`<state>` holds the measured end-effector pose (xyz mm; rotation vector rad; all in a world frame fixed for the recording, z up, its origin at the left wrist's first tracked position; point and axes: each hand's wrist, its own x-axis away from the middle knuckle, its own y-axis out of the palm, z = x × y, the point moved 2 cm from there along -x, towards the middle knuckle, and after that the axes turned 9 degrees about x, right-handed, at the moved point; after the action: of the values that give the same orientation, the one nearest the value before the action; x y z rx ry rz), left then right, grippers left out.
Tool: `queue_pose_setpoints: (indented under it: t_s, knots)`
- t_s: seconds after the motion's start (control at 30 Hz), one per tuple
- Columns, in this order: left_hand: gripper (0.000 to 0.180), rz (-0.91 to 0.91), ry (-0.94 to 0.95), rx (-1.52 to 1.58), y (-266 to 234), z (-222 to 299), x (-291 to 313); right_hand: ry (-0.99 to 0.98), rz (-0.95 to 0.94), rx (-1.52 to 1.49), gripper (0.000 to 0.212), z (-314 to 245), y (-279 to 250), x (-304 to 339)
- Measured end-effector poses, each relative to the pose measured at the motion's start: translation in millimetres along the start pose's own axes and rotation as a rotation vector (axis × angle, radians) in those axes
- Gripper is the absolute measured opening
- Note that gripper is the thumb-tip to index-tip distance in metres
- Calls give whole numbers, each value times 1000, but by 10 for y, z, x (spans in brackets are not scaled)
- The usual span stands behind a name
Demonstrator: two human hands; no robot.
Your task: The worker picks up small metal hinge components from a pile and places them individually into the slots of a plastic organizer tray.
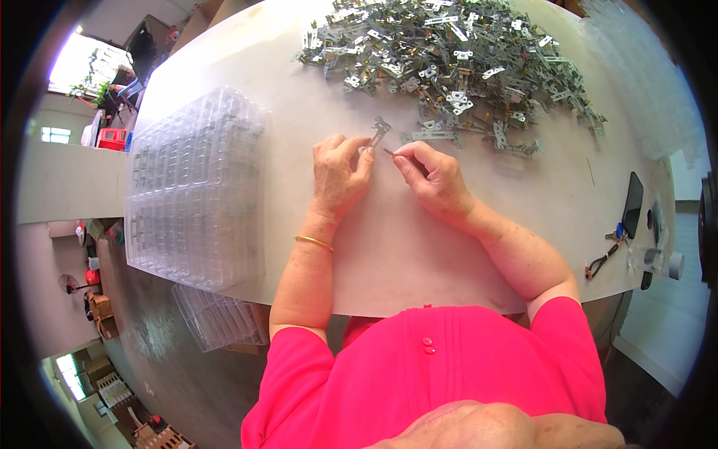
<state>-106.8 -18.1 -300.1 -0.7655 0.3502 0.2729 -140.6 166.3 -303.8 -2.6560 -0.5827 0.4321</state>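
Between thumb and fingers, my left hand (339, 173) pinches a small metal bracket (381, 130), whose slotted end points up and away from me. My right hand (436, 178) is closed in a pinch just to the right, on a thin dark pin-like piece (388, 152) that sticks out toward the bracket. A small gap seems to separate the pin-like piece from the bracket. Beyond both hands, a large heap of similar metal brackets (460, 67) covers the far part of the table, with a few loose ones at its near edge.
Stacked clear plastic trays (198, 187) stand on the left of the white table (419, 262); more trays (217, 318) sit below its edge. Clear plastic packaging (643, 82) lies far right. A phone (633, 206), keys (616, 233) and a clear bottle (651, 260) are at the right edge.
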Motion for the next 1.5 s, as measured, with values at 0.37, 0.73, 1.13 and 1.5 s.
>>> queue_pose_setpoints:
  t_s: [0.37, 0.73, 1.13, 1.5]
  knots:
    - [12, 101, 41, -9, 11, -72, 30, 0, -5, 41, 7, -3, 49, -19]
    - [12, 328, -1, 31, -166, 158, 23, 120, -4, -289, 11, 156, 10, -21]
    - [12, 562, 21, -165, -1954, 532, 234, 125, -8, -345, 10, 246, 41, -66]
    - [19, 639, -461, -623, -3883, -985, 945, 76, -27, -281, 10, 235, 67, -64]
